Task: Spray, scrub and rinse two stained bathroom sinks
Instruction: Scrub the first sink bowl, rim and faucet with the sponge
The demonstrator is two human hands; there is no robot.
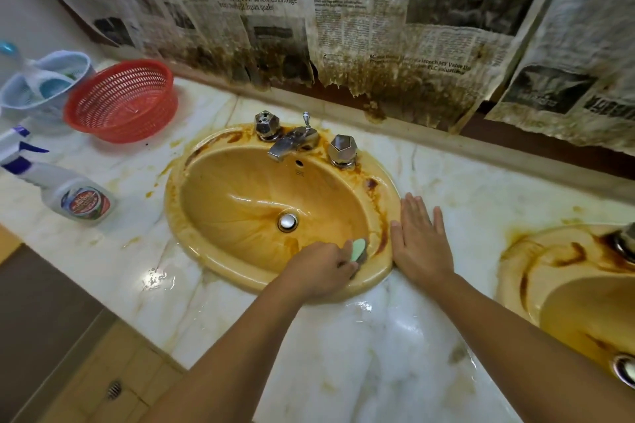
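Right, here's the left hand (319, 268), its grip curled tight round a pale green scrubbing sponge with a dark pad (359, 249), pressing it against the inner wall of the oval mustard-yellow ceramic sink (213, 189), near side, just right of the round chrome drain plug (287, 221). The right hand (421, 244) lies flat on the white marble tabletop (378, 336), grip open, fingers straight, thumb touching the sink's outer rim. Brown stains streak that rim beside the sponge and around the chrome faucet with faceted knobs (293, 142). Over on the left, a white spray bottle with a blue trigger (68, 192) stands on the tabletop, well apart from the hands, with a red plastic mesh basket (123, 101) behind it. At the right edge, a second stained yellow sink (549, 285) shows in part.
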